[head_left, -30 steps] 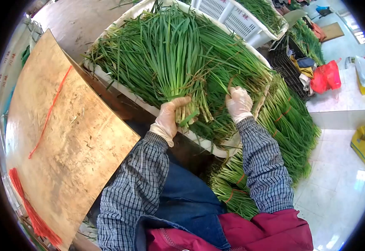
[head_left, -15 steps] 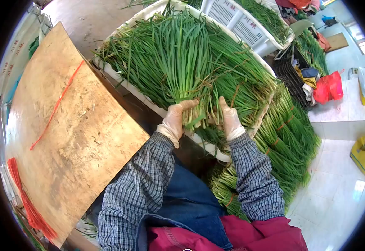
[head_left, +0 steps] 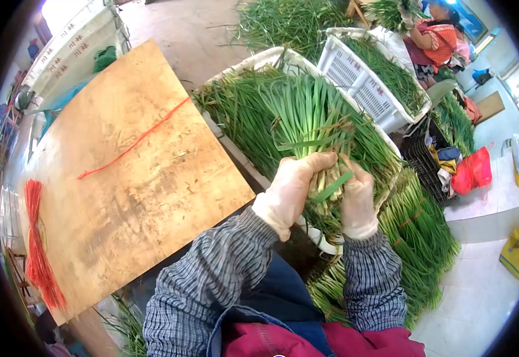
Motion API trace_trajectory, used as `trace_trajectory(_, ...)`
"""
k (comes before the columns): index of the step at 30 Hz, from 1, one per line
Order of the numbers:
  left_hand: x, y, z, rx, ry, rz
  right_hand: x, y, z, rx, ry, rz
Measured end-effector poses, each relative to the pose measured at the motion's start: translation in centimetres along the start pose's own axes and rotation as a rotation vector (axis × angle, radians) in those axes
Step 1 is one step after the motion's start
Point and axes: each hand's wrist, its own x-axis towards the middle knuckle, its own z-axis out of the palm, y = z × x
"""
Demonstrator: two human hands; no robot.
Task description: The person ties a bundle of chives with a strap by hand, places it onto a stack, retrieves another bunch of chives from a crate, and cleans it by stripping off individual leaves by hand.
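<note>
My left hand [head_left: 295,185], in a pale thin glove, is wrapped round the stem end of a bunch of garlic chives [head_left: 307,113], its thumb across the front. The green leaves fan away from me over the crate. My gloved right hand [head_left: 359,199] is closed at the right side of the same stems, near some withered brown leaves; what exactly its fingertips pinch is partly hidden. A loose green leaf [head_left: 333,188] lies crosswise over the pale stem ends between both hands. Beneath is a white crate [head_left: 215,128] full of more chives.
At left, a wooden board [head_left: 146,196] bears one red tie [head_left: 134,147] and a bundle of red ties [head_left: 35,238]. Tied chive bundles [head_left: 420,238] lie at right. Beyond stand a white crate [head_left: 355,74] and a black crate [head_left: 423,154]. Another person [head_left: 432,41] handles chives at the back.
The bunch has been raised off the crate's chives toward me, and my hands have come closer together around its stems. The view has tilted up, bringing the other person into sight.
</note>
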Motion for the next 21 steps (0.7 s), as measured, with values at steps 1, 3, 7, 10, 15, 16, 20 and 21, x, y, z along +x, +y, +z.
trace_trajectory(1,-2.0,1.3,0.8,0.031,-0.056,0.032,-0.4,-1.1,0.0,0.061,-0.051,-0.016)
trace_trajectory(3,-5.9,3.6,0.6,0.076,-0.184,0.083,-2.4,-4.2,2.1,-0.034,-0.048,-0.221)
trace_trajectory(7,-16.5,7.8,-0.1,0.077,-0.016,0.268,-6.7,-9.6,7.3,-0.314,-0.200,-0.655)
trace_trajectory(10,-23.7,8.7,-5.0,0.092,0.182,0.508,-10.9,-10.8,12.7,-0.537,-0.257,-0.961)
trace_trajectory(15,-34.8,4.6,-16.8,0.107,0.675,0.847,-19.3,-9.0,22.1,-0.382,-0.502,-1.082)
trace_trajectory(16,-37.0,2.7,-19.3,0.124,0.784,0.901,-21.3,-8.1,23.4,-0.320,-0.596,-1.041)
trace_trajectory(20,-43.4,-4.5,-25.7,0.241,0.962,0.961,-27.6,-2.2,27.8,-0.396,-1.060,-0.687)
trace_trajectory(21,-44.6,-4.9,-25.1,0.051,0.855,0.897,-28.5,-1.5,27.9,-0.462,-1.203,-0.510)
